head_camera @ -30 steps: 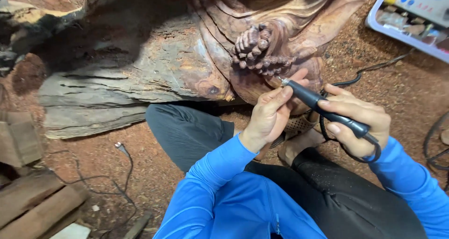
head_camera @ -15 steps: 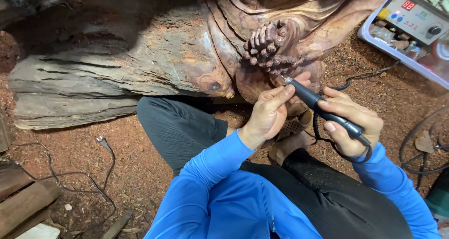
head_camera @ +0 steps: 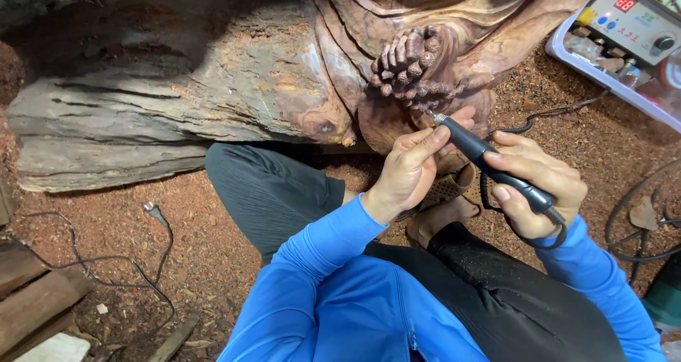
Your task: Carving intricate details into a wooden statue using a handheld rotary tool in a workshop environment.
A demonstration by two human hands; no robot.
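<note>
Rotary carving handpiece (head_camera: 489, 160): a slim black pen-shaped tool with a metal bit at its upper-left end, held at a slant so that the bit points up and to the left at the carved wooden sculpture (head_camera: 425, 57). The bit tip sits at, or just short of, the lower edge of a cluster of carved beads (head_camera: 408, 68); contact cannot be confirmed at this size. The right hand (head_camera: 535, 185) is closed around the rear half of the handpiece, fingers wrapped over the barrel and the thumb lying along it. The left hand (head_camera: 411, 170) is curled, with thumb and forefinger pressed against the front of the barrel just behind the bit, bracing it. A black cord (head_camera: 528, 238) leaves the rear of the handpiece and loops below the right wrist. Both arms wear blue sleeves (head_camera: 319, 277). The person sits on ground covered with reddish wood dust (head_camera: 213, 213), legs in dark trousers (head_camera: 277, 192), one foot in a brown perforated sandal (head_camera: 450, 188) just below the left hand. The sculpture merges to the left into a rough weathered log (head_camera: 142, 121). At the upper right stands a control box (head_camera: 631, 21) with a red digital display and a knob. A cable with a plug (head_camera: 152, 212) lies on the dust at lower left, near stacked wooden planks (head_camera: 35, 298).
</note>
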